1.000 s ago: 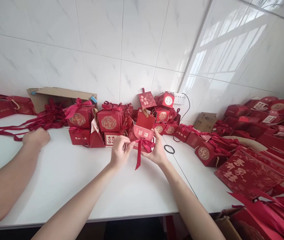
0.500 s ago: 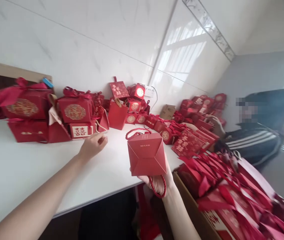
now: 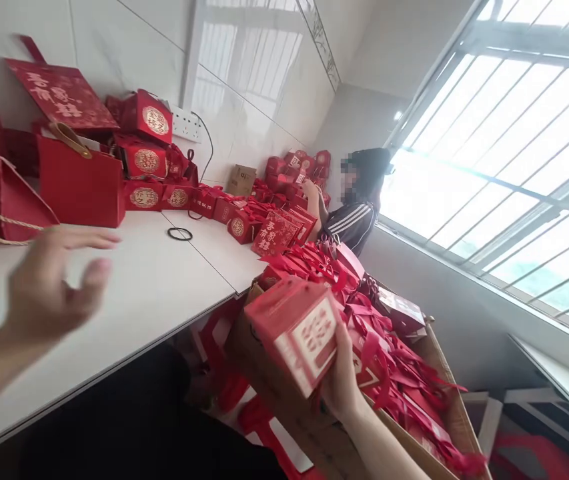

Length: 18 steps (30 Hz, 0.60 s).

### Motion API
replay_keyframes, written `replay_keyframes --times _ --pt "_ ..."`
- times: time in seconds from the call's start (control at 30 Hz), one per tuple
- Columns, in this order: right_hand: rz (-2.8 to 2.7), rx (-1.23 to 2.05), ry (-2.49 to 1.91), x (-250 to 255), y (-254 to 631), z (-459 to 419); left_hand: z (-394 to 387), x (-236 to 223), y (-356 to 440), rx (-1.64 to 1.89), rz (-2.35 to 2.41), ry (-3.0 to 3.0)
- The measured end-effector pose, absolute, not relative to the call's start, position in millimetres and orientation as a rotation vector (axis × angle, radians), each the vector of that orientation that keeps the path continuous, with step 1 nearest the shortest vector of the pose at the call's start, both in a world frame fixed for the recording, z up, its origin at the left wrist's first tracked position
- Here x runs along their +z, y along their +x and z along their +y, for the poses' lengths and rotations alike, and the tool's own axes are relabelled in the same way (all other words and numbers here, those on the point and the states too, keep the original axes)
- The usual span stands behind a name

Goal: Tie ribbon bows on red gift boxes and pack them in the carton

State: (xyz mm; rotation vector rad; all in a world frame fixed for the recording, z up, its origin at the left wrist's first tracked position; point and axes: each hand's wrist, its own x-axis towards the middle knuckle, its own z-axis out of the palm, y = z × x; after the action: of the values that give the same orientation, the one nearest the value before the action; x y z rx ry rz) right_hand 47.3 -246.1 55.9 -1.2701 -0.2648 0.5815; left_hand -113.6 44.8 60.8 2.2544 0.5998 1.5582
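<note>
My right hand (image 3: 341,373) grips a small red gift box (image 3: 291,327) with a pale patterned panel on one side. It holds the box in the air at the near edge of a large cardboard carton (image 3: 457,400) filled with red boxes and ribbons (image 3: 389,347). Over the white table (image 3: 149,280), my left hand (image 3: 57,280) is slightly blurred, its thumb and fingers apart and nothing between them. Close beyond that hand are a red box with a cream rope handle (image 3: 9,193) and a plain red bag with a tan strap (image 3: 81,180).
Red gift boxes (image 3: 144,160) are stacked along the tiled wall beside a power strip (image 3: 185,125). A black ring (image 3: 179,233) lies on the table. Past the carton, a person in a dark striped jacket (image 3: 351,223) handles red boxes. A barred window (image 3: 504,147) is at right.
My view has swung right. My right hand has carried the gift box from over the table to the carton and turned it. My left hand has opened from a loosely closed shape.
</note>
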Motion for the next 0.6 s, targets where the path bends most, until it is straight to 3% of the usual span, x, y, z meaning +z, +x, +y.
replay_keyframes --times 0.07,0.2,0.3,0.37,0.4,0.53,0.6 --pt "-0.067 0.744 -1.137 62 47 -246 -8 68 -97 1.669 0.098 2.355" --pt "0.009 0.994 -0.938 77 42 -241 -74 69 -71 1.272 -0.577 2.768" --pt "-0.023 1.045 -0.853 79 44 -242 -63 62 -65 1.145 0.022 2.914" --pt "-0.065 1.061 -0.835 75 48 -244 -49 61 -67 1.234 0.611 2.766" --pt "-0.086 1.069 -0.834 73 50 -244 -47 61 -70 1.289 0.688 2.715" --pt "-0.128 1.11 -0.898 71 53 -240 -59 65 -71 1.299 -0.016 2.8" --pt "-0.124 1.109 -0.943 72 51 -237 -61 67 -64 1.144 0.047 2.804"
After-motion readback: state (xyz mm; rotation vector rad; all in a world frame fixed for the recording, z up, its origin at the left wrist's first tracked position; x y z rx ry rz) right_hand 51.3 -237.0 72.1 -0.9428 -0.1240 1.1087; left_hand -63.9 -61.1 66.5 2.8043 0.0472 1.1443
